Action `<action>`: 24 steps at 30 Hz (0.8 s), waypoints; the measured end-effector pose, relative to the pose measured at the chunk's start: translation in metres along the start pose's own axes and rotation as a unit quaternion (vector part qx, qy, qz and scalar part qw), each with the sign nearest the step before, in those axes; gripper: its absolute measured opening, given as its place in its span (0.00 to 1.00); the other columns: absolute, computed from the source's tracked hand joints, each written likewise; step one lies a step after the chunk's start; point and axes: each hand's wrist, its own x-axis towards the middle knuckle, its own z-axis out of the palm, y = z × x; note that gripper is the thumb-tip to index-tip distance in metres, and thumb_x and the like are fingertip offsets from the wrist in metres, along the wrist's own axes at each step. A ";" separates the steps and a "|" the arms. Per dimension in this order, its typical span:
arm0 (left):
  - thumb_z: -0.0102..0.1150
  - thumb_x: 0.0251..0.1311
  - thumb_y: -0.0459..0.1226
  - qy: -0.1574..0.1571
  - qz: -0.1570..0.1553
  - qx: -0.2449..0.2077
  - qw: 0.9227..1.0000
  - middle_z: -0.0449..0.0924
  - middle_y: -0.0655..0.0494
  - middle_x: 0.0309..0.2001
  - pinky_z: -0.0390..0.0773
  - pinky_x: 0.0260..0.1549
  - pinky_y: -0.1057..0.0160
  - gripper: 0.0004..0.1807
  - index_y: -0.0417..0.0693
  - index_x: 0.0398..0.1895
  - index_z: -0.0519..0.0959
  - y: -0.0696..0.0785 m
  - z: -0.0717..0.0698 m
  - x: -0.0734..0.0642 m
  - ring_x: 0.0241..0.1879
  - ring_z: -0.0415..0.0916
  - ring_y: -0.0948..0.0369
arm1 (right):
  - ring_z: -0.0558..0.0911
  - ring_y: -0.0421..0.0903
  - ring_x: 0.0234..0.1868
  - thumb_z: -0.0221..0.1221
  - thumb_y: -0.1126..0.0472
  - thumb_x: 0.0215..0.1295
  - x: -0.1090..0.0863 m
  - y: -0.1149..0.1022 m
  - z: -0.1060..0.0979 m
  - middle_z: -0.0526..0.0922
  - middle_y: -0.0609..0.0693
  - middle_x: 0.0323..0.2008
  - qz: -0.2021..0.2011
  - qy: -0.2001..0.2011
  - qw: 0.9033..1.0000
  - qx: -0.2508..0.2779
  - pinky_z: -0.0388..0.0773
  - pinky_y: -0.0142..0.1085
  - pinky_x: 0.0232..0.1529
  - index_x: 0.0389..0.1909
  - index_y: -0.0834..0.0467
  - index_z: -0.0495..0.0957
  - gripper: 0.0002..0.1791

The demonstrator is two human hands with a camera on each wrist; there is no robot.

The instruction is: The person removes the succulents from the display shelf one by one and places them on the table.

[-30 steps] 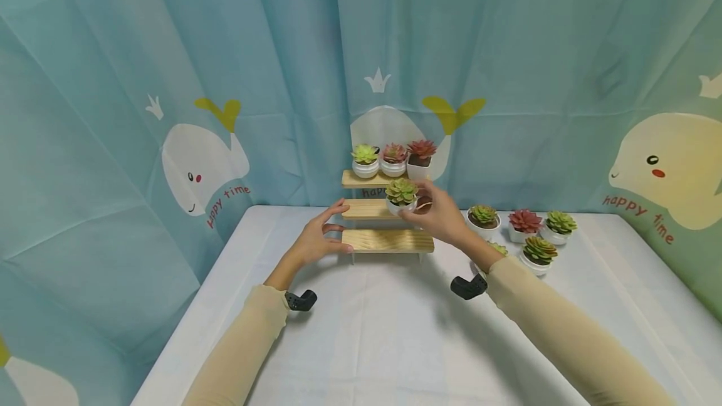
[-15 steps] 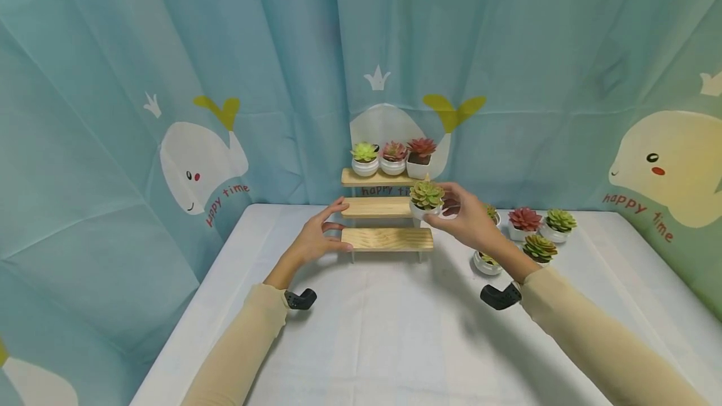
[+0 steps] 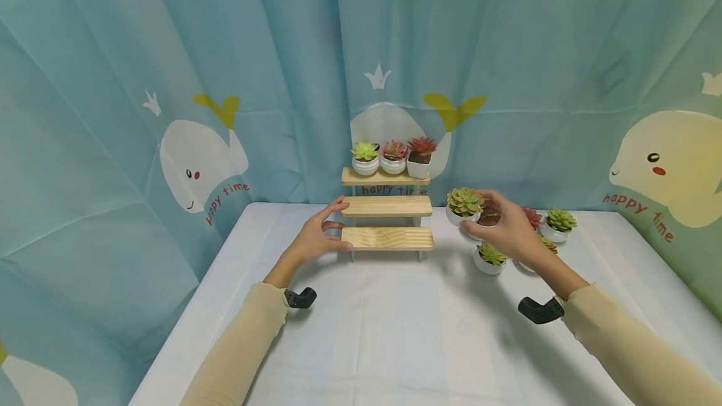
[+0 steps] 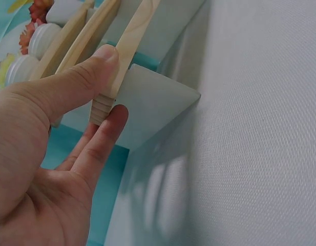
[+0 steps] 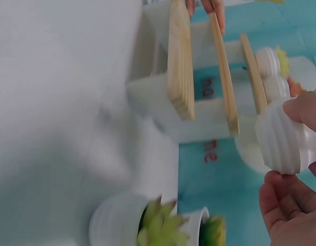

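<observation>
At the left end of a three-tier wooden display stand (image 3: 387,240), my left hand (image 3: 316,240) pinches the lowest board; in the left wrist view the thumb (image 4: 91,72) lies on one face and fingertips are at the other. My right hand (image 3: 504,227) holds a green potted succulent (image 3: 465,203) in the air, right of the stand. Thumb and fingers grip its ribbed white pot (image 5: 281,138) in the right wrist view. On the top tier stand a light green succulent (image 3: 365,158), a pink-red one (image 3: 393,156) and a dark red one (image 3: 420,156), all in white pots.
Several potted succulents stand on the white-covered table (image 3: 395,331) at the right: a green one (image 3: 490,257) below my right hand, another green one (image 3: 559,222) at the back, a red one (image 3: 533,217) partly hidden. Behind hangs a blue whale-print curtain (image 3: 293,80).
My right hand has carried the green potted succulent rightward, from in front of the middle tier to beyond the stand's right side, near the other pots. My left hand stays on the stand.
</observation>
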 end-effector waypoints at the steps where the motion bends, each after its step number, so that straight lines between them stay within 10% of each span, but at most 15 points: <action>1: 0.76 0.52 0.23 0.000 0.001 0.000 1.000 0.45 0.56 0.83 0.84 0.51 0.53 0.50 0.50 0.78 0.64 0.000 0.000 0.000 0.63 0.74 0.42 | 0.82 0.60 0.52 0.70 0.51 0.66 -0.002 0.003 -0.003 0.80 0.64 0.56 -0.001 0.005 1.000 -0.004 0.82 0.41 0.49 0.73 0.63 0.64 0.41; 7: 0.76 0.52 0.23 0.001 0.002 0.003 1.000 0.45 0.55 0.83 0.84 0.50 0.54 0.50 0.50 0.78 0.64 -0.001 0.000 0.000 0.63 0.74 0.43 | 0.80 0.57 0.50 0.70 0.53 0.67 -0.017 0.016 -0.023 0.79 0.66 0.56 0.001 0.026 1.000 -0.001 0.74 0.20 0.41 0.73 0.65 0.64 0.40; 24: 0.76 0.53 0.25 0.002 0.002 0.008 1.000 0.45 0.57 0.83 0.84 0.52 0.52 0.49 0.50 0.79 0.64 0.000 0.000 0.000 0.63 0.74 0.43 | 0.71 0.21 0.40 0.68 0.51 0.68 -0.053 0.065 -0.074 0.76 0.73 0.58 0.058 0.074 0.994 -0.047 0.74 0.17 0.33 0.74 0.70 0.60 0.44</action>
